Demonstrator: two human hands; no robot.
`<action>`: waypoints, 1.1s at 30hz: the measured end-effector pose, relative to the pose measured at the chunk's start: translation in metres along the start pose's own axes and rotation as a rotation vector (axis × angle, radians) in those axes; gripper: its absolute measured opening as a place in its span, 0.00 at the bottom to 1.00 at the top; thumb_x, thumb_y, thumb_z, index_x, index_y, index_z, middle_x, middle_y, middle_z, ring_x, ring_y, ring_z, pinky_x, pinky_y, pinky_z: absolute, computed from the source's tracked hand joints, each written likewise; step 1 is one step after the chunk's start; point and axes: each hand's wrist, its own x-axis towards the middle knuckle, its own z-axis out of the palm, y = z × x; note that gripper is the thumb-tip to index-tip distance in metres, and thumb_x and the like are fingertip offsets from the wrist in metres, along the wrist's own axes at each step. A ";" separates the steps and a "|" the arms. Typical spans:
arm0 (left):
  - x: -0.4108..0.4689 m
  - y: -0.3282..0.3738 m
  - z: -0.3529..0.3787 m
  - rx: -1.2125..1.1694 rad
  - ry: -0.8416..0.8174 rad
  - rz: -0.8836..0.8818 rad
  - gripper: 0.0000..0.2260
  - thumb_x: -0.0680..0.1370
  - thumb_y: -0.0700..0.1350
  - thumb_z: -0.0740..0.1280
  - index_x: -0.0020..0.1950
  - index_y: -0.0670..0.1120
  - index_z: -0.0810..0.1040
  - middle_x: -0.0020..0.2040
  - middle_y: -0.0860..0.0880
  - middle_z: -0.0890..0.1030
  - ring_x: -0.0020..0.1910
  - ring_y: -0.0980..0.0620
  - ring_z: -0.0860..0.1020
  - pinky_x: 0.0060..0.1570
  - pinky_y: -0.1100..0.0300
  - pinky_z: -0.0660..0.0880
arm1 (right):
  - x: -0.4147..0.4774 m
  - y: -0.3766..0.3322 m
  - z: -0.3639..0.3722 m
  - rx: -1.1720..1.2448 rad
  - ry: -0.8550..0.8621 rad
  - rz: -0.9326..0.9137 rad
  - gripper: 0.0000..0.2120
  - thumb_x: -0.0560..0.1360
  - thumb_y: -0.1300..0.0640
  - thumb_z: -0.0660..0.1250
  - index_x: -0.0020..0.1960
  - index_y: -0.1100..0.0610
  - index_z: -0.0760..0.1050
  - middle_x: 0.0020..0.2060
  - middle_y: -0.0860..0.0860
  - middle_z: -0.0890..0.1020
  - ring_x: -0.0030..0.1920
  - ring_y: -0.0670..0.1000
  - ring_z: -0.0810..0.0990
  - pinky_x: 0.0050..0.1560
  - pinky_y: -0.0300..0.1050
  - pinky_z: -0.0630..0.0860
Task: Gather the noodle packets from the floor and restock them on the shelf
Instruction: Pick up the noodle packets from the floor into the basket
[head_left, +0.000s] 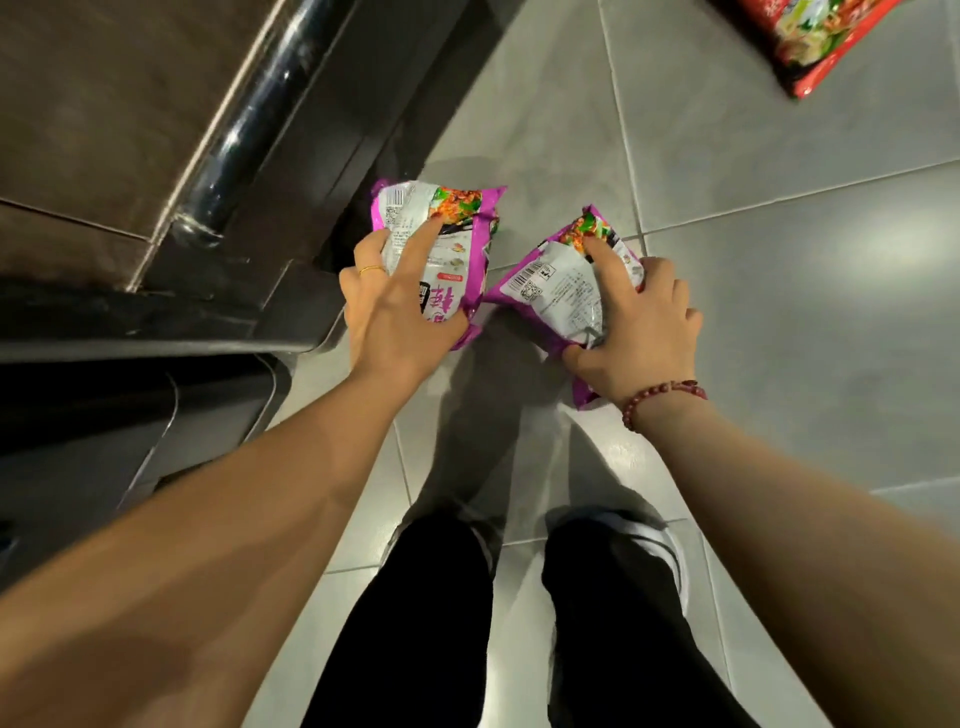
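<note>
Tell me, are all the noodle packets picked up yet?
Not yet. Done: nothing shows as restocked, since no shelf with packets is in view. In hand: the left hand grips the left purple packet and the right hand grips the right purple packet. Left: a red packet lies on the floor at the top right, and both purple ones need shelving.

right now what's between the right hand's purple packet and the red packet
In the head view, only bare floor lies between the purple packet in the right hand and the red packet.
</note>
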 end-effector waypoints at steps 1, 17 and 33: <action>-0.009 0.003 -0.008 -0.013 0.000 0.016 0.37 0.68 0.54 0.75 0.73 0.63 0.62 0.70 0.46 0.61 0.64 0.45 0.62 0.59 0.55 0.68 | -0.010 -0.001 -0.007 0.035 -0.009 0.028 0.43 0.68 0.41 0.73 0.76 0.41 0.53 0.65 0.58 0.65 0.65 0.60 0.65 0.63 0.57 0.65; -0.157 0.126 -0.231 -0.290 -0.117 0.047 0.37 0.67 0.48 0.77 0.71 0.61 0.65 0.68 0.48 0.61 0.69 0.46 0.63 0.69 0.49 0.67 | -0.221 -0.045 -0.238 0.323 0.100 0.300 0.45 0.60 0.42 0.75 0.73 0.41 0.60 0.60 0.56 0.68 0.60 0.61 0.71 0.58 0.58 0.73; -0.277 0.285 -0.459 -0.172 -0.266 0.475 0.36 0.68 0.49 0.77 0.72 0.58 0.64 0.70 0.46 0.60 0.69 0.45 0.60 0.65 0.53 0.65 | -0.444 -0.095 -0.453 0.415 0.366 0.499 0.46 0.63 0.42 0.76 0.75 0.39 0.55 0.61 0.54 0.67 0.62 0.56 0.68 0.62 0.58 0.71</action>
